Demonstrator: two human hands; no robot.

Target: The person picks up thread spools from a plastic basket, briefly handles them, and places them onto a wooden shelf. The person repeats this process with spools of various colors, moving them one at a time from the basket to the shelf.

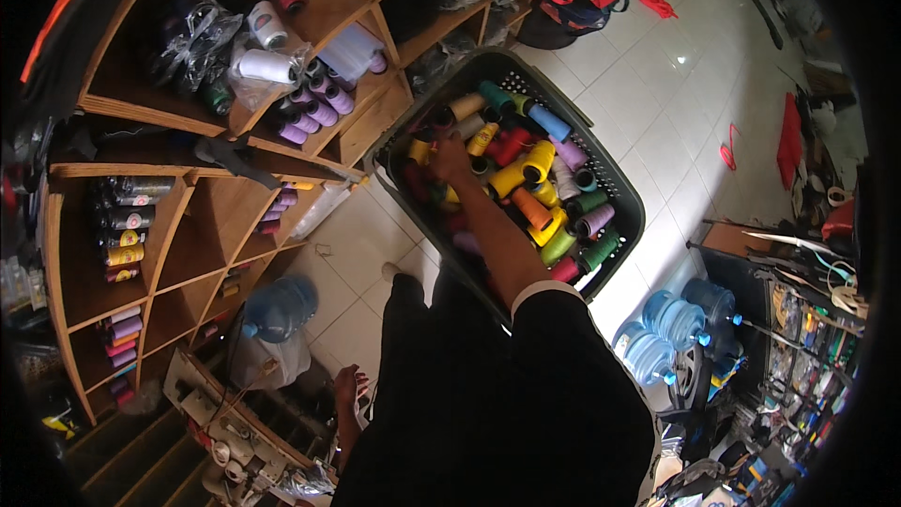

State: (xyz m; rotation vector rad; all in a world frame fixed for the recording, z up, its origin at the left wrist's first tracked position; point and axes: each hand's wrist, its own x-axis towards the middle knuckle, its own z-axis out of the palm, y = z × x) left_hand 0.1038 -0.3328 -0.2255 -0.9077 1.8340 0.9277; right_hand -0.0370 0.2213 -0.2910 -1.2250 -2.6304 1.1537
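Note:
A dark green plastic basket (615, 183) with perforated walls stands on the floor, filled with thread spools in many colours. My right hand (451, 161) reaches into its left side, among the spools. Its fingertips are in shadow, so whether they grip a spool is unclear. Near it lie a tan spool (465, 106) and a small yellow spool (482, 139). Larger yellow spools (539, 161), an orange spool (531, 208) and a blue spool (547, 122) lie farther right. My left hand (350, 387) hangs low beside my leg, fingers apart and loosely bent, holding nothing.
Wooden shelves (183, 235) on the left hold more spools, including purple spools (319, 105) and plastic-wrapped cones. A blue water jug (282, 308) stands below them, near a sewing machine (225, 455). Several jugs (674, 319) stand at right. Red cloth scraps (657, 1) lie on the tiles.

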